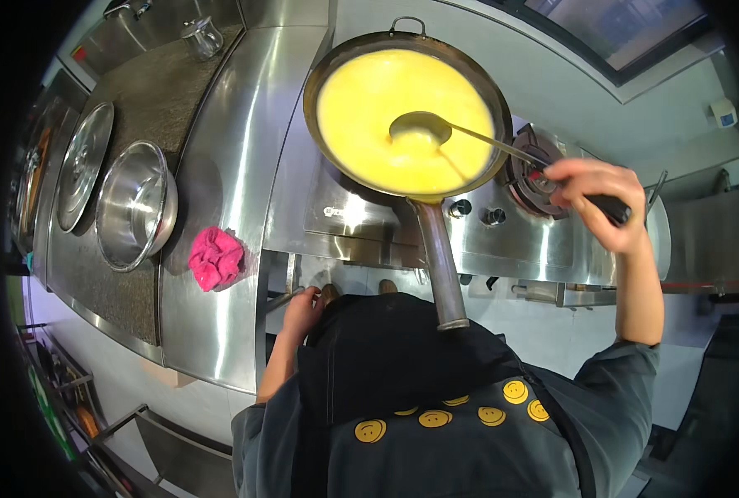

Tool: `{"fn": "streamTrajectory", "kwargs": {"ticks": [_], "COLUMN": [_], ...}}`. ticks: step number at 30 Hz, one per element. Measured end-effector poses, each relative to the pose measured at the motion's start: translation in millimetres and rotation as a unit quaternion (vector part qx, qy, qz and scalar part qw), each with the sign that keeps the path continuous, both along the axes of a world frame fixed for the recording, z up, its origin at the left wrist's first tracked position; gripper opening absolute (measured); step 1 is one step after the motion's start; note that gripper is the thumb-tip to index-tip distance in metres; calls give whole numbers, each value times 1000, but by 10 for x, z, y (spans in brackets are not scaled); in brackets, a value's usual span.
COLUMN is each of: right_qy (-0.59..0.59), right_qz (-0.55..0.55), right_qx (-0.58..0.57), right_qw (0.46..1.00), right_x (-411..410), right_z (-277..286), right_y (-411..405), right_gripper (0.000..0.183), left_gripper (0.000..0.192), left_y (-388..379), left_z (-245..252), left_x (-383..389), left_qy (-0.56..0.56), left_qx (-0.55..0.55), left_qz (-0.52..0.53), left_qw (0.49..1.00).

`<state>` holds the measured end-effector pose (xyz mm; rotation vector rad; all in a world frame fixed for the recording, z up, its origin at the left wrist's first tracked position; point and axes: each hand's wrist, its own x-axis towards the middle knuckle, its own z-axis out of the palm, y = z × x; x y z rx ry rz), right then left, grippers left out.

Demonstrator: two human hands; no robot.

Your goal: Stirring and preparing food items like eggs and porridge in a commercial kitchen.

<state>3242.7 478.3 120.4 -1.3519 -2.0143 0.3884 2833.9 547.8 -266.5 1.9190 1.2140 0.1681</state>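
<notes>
My right hand [599, 196] grips the black handle of a metal ladle [420, 129], whose bowl rests in yellow liquid [375, 106]. The liquid fills much of a large dark wok [314, 140] on the stove; the wok's metal handle [441, 267] points back towards my apron. My left hand [304, 306] hangs low beside the front edge of the steel counter, close to a metal bar; whether it holds the bar cannot be told. A crumpled pink cloth [215, 258] lies on the counter to the left.
An unoccupied burner [537, 177] with a dark ring sits right of the wok, near two control knobs [478, 211]. On the left stand a steel bowl [136, 205], a round metal lid [86, 167] and a lidded clear pitcher [202, 38]. A window is at the upper right.
</notes>
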Motion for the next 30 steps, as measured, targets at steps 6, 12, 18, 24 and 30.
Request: {"fn": "streamTrajectory", "kwargs": {"ticks": [6, 12, 18, 24, 30], "right_qy": [-44, -104, -162, -183, -190], "right_qz": [61, 91, 71, 49, 23], "right_qx": [-19, -9, 13, 17, 60], "right_qw": [997, 990, 984, 982, 980], "right_x": [-223, -279, -179, 28, 169], "right_z": [77, -400, -888, -1076, -885], "right_y": [-212, -155, 177, 614, 913], "right_gripper": [13, 25, 26, 23, 24], "left_gripper": [27, 29, 27, 27, 29], "left_y": [-15, -81, -130, -266, -522], "left_z": [-72, -233, -283, -411, -360], "left_x": [-89, -269, -368, -587, -873], "left_qy": [41, 82, 95, 133, 199], "left_qx": [-30, -53, -60, -96, -159], "left_qz": [0, -18, 15, 20, 42], "left_qw": [999, 995, 994, 986, 966]}}
